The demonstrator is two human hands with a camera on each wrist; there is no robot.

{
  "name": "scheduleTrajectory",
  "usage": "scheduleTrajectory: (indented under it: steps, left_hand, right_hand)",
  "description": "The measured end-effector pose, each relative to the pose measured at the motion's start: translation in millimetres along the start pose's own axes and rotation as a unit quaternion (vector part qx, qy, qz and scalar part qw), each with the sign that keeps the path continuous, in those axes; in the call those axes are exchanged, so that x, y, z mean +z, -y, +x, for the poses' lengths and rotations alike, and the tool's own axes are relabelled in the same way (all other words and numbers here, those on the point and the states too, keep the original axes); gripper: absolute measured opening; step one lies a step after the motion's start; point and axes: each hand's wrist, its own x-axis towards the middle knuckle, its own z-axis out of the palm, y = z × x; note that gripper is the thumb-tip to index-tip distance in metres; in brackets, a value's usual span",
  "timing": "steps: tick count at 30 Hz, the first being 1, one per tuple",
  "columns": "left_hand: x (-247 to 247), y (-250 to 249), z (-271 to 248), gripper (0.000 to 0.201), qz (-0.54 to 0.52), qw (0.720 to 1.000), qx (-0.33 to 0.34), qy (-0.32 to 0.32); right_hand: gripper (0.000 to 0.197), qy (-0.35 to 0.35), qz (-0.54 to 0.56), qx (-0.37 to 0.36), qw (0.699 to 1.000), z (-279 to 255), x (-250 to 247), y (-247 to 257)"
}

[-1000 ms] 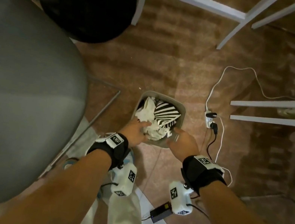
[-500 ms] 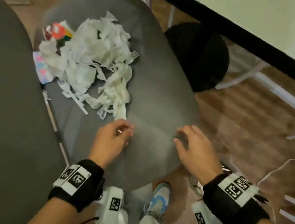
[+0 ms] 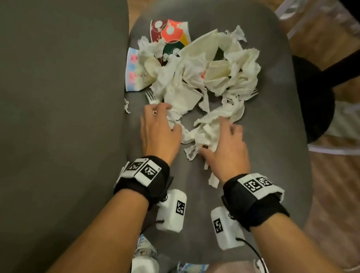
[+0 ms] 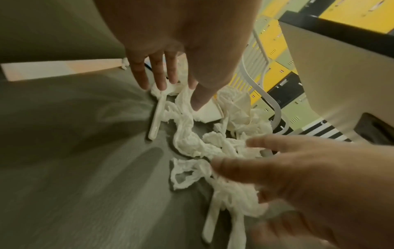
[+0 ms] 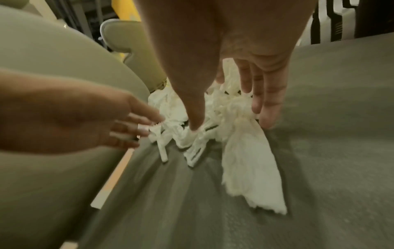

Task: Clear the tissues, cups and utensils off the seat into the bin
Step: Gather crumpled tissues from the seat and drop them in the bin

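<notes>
Both your hands have moved up from the bare near seat (image 3: 263, 175) into the tissues (image 3: 212, 123). Left hand (image 3: 159, 130), fingers extended, touches the pile's left edge by a white fork (image 3: 151, 97). Right hand (image 3: 227, 149), fingers spread, rests on the right strand. Neither grips anything. Cups (image 3: 170, 36) lie beyond, at the pile's far side.

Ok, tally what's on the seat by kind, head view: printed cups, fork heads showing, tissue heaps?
Printed paper cups: 2, the red-and-green cup and the pink-and-blue cup.
Fork heads showing: 2, the left fork and the right fork.
Tissue heap: 1, pieces uncountable.
Total: 5; more may lie buried.
</notes>
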Motion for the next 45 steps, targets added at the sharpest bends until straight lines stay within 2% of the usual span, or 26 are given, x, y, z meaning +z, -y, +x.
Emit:
scheduleTrajectory:
  steps: [2,4,7,10,12,14,18,20,22,24,26,28,30,32,33,36,38,42,45]
  left_hand:
    - [3,-4,10,0.043,0.008,0.998,0.056,-0.02]
    - [5,-7,21,0.046,0.017,0.993,0.117,-0.03]
    - [9,-7,38,0.057,0.059,0.985,0.159,-0.002]
    - [12,-3,49,0.066,0.115,0.981,0.148,0.046]
    - [13,2,51,0.063,0.1,0.984,0.141,0.041]
    - [13,9,48,0.052,0.054,0.99,0.128,0.022]
    - [17,19,35,0.025,-0.009,0.996,0.088,0.012]
    - [20,17,30,0.021,-0.069,0.994,0.082,-0.014]
    - [18,10,30,0.028,-0.112,0.988,0.092,-0.06]
    - [14,1,37,0.048,-0.117,0.984,0.098,-0.091]
    - [10,-5,50,0.073,-0.091,0.986,0.107,-0.085]
    - [6,-7,64,0.082,-0.043,0.993,0.105,-0.034]
    - [4,-4,75,0.069,-0.001,0.995,0.096,0.014]
    - [2,2,78,0.053,0.007,0.996,0.09,0.003]
    - [-1,3,77,0.045,-0.001,0.996,0.087,-0.019]
    - [-9,4,75,0.025,-0.043,0.992,0.083,-0.082]
    - [-14,-1,73,0.02,-0.092,0.988,0.081,-0.097]
    - [-24,-17,67,0.02,-0.191,0.974,0.032,-0.116]
    - [-28,-24,58,0.021,-0.227,0.967,0.005,-0.115]
  right_hand:
    - [0.048,-0.001,-0.052,-0.012,0.999,1,5,-2]
    - [0.029,-0.029,-0.059,-0.023,0.998,-1,8,-7]
    - [0.028,-0.038,-0.037,-0.055,0.997,-7,12,-18]
    - [0.033,-0.052,-0.006,-0.107,0.993,-13,14,-27]
    - [0.036,-0.071,0.01,-0.118,0.99,-18,15,-31]
    - [0.038,-0.078,0.03,-0.103,0.991,-20,16,-34]
    - [0.029,-0.077,0.097,-0.047,0.991,-21,17,-37]
    - [0.029,-0.067,0.116,-0.019,0.991,-20,14,-38]
    - [0.027,-0.073,0.112,-0.025,0.991,-20,11,-38]
    - [0.025,-0.07,0.085,-0.041,0.993,-21,9,-39]
    - [0.023,-0.049,0.038,-0.041,0.997,-25,9,-39]
    - [0.033,-0.006,-0.016,-0.027,0.999,-31,9,-40]
    - [0.063,0.065,-0.055,-0.016,0.996,-37,11,-44]
    - [0.077,0.114,-0.061,-0.012,0.992,-42,14,-50]
    - [0.072,0.122,-0.052,-0.014,0.991,-43,15,-52]
    - [0.028,0.113,-0.043,-0.042,0.992,-46,17,-53]
    - [0.013,0.106,-0.04,-0.054,0.992,-49,17,-52]
    - [0.01,0.045,0.044,-0.077,0.995,-53,11,-48]
    - [0.015,0.011,0.088,-0.061,0.994,-55,5,-46]
